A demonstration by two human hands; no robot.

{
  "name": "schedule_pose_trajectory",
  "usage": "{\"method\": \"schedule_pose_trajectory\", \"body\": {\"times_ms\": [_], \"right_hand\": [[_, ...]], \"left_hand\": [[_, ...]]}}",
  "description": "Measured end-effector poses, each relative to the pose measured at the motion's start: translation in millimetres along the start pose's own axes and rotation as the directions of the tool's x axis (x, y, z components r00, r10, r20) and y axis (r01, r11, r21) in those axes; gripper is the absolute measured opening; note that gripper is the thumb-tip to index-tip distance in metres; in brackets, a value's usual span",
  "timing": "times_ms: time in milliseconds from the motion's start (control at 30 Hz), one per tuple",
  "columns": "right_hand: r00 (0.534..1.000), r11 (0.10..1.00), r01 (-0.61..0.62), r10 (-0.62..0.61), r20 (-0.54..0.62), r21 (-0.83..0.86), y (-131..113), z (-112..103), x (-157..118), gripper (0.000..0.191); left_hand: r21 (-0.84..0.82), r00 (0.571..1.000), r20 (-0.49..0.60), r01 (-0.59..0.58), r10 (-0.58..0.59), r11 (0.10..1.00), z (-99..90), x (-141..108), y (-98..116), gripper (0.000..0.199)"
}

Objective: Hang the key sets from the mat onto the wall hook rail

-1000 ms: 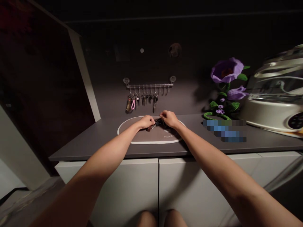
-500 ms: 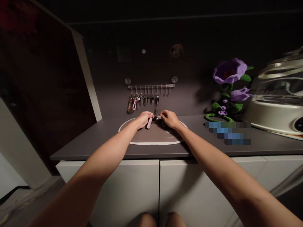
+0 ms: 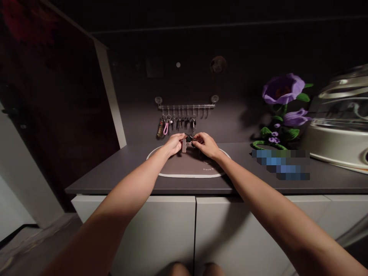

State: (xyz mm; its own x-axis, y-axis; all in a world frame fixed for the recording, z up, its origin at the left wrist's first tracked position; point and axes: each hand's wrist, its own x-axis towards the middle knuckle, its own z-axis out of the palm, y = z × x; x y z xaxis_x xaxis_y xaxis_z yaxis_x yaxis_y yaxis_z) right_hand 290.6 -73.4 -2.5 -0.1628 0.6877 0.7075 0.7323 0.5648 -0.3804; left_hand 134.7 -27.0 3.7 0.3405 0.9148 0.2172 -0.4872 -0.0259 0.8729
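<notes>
Between my two hands hangs a bunch of keys with dark heads and a flat, pale pinkish tag. My left hand is closed in a pinch on its left side, beside the tag. From the right, the bent fingers of my right hand pinch the dark keys. Both hands are above the brown oval mat with a white rim. Behind them, a clear hook rail on the wall carries several key sets, among them a pink loop and a brown tag.
Purple artificial flowers with green leaves stand at the right on the dark countertop. Beyond them is a cream appliance with a clear top. White cabinet doors are below, and a dark door is at the left.
My right hand has moved in to the keys and its fingers now touch them. The tag hangs more upright. The whole view has shifted slightly.
</notes>
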Motion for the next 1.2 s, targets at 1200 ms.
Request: {"method": "schedule_pose_trajectory", "body": {"times_ms": [1200], "right_hand": [[0.986,0.937,-0.085,0.129,-0.109,0.339,5.0,-0.3,6.2,0.027]], "left_hand": [[0.559,0.953,0.202,-0.301,0.226,0.772,6.6,-10.0,-5.2,0.038]]}}
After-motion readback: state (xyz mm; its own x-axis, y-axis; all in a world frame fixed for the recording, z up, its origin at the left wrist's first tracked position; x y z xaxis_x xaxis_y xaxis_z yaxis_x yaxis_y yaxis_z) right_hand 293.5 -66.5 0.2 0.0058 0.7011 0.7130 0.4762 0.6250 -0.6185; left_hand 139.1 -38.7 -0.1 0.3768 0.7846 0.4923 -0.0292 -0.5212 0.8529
